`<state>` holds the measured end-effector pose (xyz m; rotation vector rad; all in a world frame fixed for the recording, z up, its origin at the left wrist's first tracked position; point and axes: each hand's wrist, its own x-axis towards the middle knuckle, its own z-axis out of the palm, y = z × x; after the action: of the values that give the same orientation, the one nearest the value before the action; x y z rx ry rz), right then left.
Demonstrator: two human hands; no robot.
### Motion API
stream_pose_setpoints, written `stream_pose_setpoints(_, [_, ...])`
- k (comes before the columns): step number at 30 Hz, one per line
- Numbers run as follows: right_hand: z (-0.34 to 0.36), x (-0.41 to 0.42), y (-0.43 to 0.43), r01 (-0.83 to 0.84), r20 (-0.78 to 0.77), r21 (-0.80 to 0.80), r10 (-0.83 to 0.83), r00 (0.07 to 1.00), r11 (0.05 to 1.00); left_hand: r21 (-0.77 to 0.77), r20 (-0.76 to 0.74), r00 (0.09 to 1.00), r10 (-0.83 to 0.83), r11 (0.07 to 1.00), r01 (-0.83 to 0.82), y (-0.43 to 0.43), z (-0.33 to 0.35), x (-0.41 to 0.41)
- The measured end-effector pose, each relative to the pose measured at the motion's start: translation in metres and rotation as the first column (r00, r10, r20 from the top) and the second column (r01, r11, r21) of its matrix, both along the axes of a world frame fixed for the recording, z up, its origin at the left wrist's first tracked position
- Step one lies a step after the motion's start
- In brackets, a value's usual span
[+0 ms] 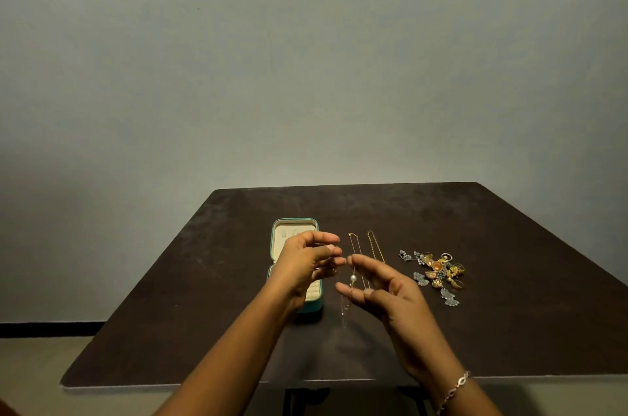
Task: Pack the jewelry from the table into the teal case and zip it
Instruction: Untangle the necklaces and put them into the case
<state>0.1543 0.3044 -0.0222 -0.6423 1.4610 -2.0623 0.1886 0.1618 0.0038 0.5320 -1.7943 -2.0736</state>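
The teal case (314,306) lies open at the table's left centre, its cream lining showing, partly hidden behind my left hand (306,266). That hand hovers above the case and pinches a thin silver chain (343,310), which dangles down toward the table. My right hand (390,293) is raised just right of it with relaxed, spread fingers holding nothing, its index tip close to my left fingertips. On the table behind my hands lie a pearl necklace (353,278) and a gold chain (373,244). A pile of earrings and rings (436,274) sits further right.
The dark brown table (475,330) stands against a plain grey wall. Its front edge runs just below my forearms. I wear a silver bracelet (455,390) on my right wrist.
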Motion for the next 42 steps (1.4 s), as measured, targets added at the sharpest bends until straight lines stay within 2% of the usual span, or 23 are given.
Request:
stream_pose_setpoints(5, [0.0,0.004,-0.002,-0.022,-0.055,-0.037,0.02,0.998,0.999,0.007,0.038,0.999,-0.037,0.999,0.037,0.007,-0.005,0.002])
stream_pose_setpoints(12, [-0.001,0.005,-0.003,-0.042,-0.127,0.009,0.043,0.991,0.999,0.032,0.055,0.99,-0.128,0.992,0.126,0.012,-0.003,0.006])
stream_pose_setpoints(17, [-0.005,0.001,0.0,-0.036,-0.099,0.051,0.041,0.994,0.998,-0.015,0.107,0.986,-0.128,0.991,0.131,0.01,-0.003,0.005])
stream_pose_setpoints(25, [-0.015,-0.017,0.013,0.144,-0.074,0.152,-0.134,0.988,0.978,0.148,0.012,0.979,-0.201,0.969,0.197,0.011,0.011,0.007])
stream_pose_setpoints(29, [-0.017,-0.022,0.005,0.025,0.032,0.16,-0.031,0.999,0.987,0.202,-0.008,0.971,-0.239,0.951,0.236,0.017,0.012,0.008])
stream_pose_setpoints(32, [-0.023,-0.02,-0.002,-0.076,0.18,0.107,0.056,0.982,0.991,0.228,-0.022,0.968,-0.249,0.942,0.247,0.02,0.01,0.009])
stream_pose_setpoints(38, [-0.037,-0.02,0.001,-0.065,0.498,-0.05,0.082,0.863,0.997,0.395,-0.071,0.988,-0.136,0.906,0.153,0.016,0.008,0.013])
stream_pose_setpoints(42, [-0.042,-0.021,0.008,-0.073,0.559,-0.182,0.164,0.813,0.981,0.486,-0.059,0.997,-0.051,0.871,0.073,0.008,0.003,0.015])
